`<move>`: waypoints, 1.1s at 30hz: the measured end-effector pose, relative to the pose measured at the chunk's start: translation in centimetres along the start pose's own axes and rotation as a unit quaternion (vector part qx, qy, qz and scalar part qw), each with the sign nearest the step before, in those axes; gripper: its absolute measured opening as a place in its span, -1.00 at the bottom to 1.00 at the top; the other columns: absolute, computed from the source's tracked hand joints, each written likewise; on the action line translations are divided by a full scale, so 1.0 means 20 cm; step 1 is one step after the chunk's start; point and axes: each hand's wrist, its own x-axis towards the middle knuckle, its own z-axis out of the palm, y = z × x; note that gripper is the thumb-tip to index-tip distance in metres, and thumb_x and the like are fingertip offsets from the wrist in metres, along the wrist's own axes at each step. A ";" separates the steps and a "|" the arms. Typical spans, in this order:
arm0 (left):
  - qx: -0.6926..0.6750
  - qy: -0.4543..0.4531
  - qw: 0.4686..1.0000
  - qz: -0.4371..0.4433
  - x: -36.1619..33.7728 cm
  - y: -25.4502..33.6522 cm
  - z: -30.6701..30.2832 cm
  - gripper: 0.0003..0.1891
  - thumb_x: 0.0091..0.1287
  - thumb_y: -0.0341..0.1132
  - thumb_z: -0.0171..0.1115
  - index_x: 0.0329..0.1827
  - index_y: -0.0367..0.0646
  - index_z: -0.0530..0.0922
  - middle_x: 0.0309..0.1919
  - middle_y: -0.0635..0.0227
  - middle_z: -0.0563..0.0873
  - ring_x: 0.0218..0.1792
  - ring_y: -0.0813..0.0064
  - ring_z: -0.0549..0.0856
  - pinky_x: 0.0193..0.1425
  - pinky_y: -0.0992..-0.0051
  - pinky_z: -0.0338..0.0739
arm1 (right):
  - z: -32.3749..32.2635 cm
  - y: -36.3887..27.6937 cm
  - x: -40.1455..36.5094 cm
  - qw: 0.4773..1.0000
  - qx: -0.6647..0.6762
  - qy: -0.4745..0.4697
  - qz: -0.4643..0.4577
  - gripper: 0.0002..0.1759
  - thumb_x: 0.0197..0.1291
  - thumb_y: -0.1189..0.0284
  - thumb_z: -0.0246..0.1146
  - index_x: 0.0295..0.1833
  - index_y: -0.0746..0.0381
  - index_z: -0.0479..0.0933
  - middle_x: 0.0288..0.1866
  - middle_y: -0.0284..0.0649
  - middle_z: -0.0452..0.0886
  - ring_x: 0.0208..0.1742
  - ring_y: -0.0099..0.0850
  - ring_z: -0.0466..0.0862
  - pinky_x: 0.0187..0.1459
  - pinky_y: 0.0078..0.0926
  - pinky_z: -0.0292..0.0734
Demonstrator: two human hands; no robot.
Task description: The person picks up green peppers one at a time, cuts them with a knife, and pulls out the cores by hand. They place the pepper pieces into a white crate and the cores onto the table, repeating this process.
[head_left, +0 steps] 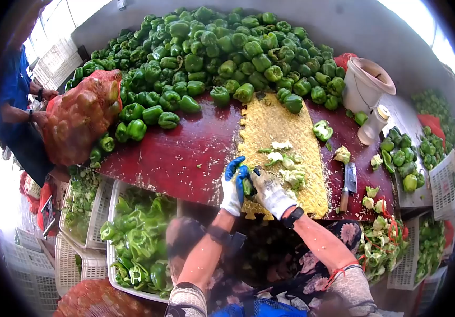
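Observation:
My left hand, in a white glove with blue fingers, grips a green bell pepper near the front edge of the table. Closed against the pepper's right side is my right hand, in a soiled white glove; its fingertips are partly hidden. Both hands are over the lower left part of a yellow textured mat. Just beyond them, pale pepper cores and white scraps lie on the mat. A halved pepper rests at the mat's right edge.
A large heap of green peppers covers the back of the red table. Right of the mat are a cleaver, a jar and a white bucket. A crate holds cut peppers. At left, a person holds a red mesh sack.

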 end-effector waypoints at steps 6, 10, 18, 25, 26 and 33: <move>-0.008 0.053 0.997 0.050 0.04 -0.02 0.02 -0.71 0.36 -0.54 0.25 0.12 -0.17 0.59 -0.12 0.50 0.62 -0.23 0.73 0.53 -0.14 0.68 0.49 | 0.07 -0.04 0.04 0.992 -0.074 0.076 0.073 -0.65 0.05 0.64 0.20 0.03 0.29 0.50 -0.08 0.03 0.58 -0.10 -0.02 0.65 -0.10 -0.14 0.59; -0.084 0.079 0.992 0.042 0.08 -0.08 -0.01 -0.70 0.31 -0.54 0.32 0.09 -0.16 0.61 -0.16 0.49 0.62 -0.22 0.68 0.56 -0.11 0.63 0.52 | 0.15 0.01 0.02 0.990 -0.027 0.111 0.084 -0.68 0.10 0.67 0.12 0.01 0.31 0.49 -0.02 0.09 0.57 -0.01 0.03 0.63 -0.02 -0.09 0.57; -0.078 0.107 0.990 0.048 0.09 -0.19 -0.05 -0.72 0.34 -0.45 0.31 0.09 -0.15 0.55 -0.09 0.37 0.61 -0.14 0.53 0.59 -0.08 0.49 0.56 | 0.17 0.04 0.09 0.974 0.031 0.005 0.224 -0.47 0.12 0.63 0.14 0.27 0.44 0.33 0.01 0.13 0.53 0.06 -0.02 0.61 0.04 -0.12 0.57; -0.149 0.134 0.980 -0.022 0.02 -0.12 -0.02 -0.73 0.38 -0.18 0.26 0.07 -0.03 0.53 -0.23 0.44 0.60 -0.17 0.44 0.61 -0.09 0.42 0.60 | -0.04 0.19 0.27 0.944 -0.021 0.069 0.323 -0.30 0.29 0.23 0.30 0.41 0.34 0.24 -0.06 -0.06 0.57 -0.32 -0.35 0.56 -0.33 -0.50 0.64; -0.175 0.113 0.976 -0.071 -0.02 -0.05 0.01 -0.71 0.40 -0.11 0.21 0.05 -0.06 0.53 -0.22 0.42 0.60 -0.17 0.42 0.62 -0.11 0.39 0.63 | -0.08 0.24 0.27 0.931 -0.088 0.079 0.345 -0.28 0.28 0.20 0.31 0.42 0.31 0.24 -0.06 -0.08 0.57 -0.34 -0.38 0.55 -0.35 -0.54 0.63; -0.183 0.037 0.978 -0.091 0.06 -0.15 -0.08 -0.72 0.48 -0.02 0.05 -0.09 -0.01 0.56 -0.25 0.40 0.69 -0.23 0.43 0.69 -0.06 0.37 0.64 | 0.04 0.05 0.02 0.908 0.392 0.044 0.142 -0.27 0.36 0.42 0.21 0.57 0.10 0.08 0.51 -0.03 0.27 0.38 -0.17 0.47 0.22 -0.41 0.58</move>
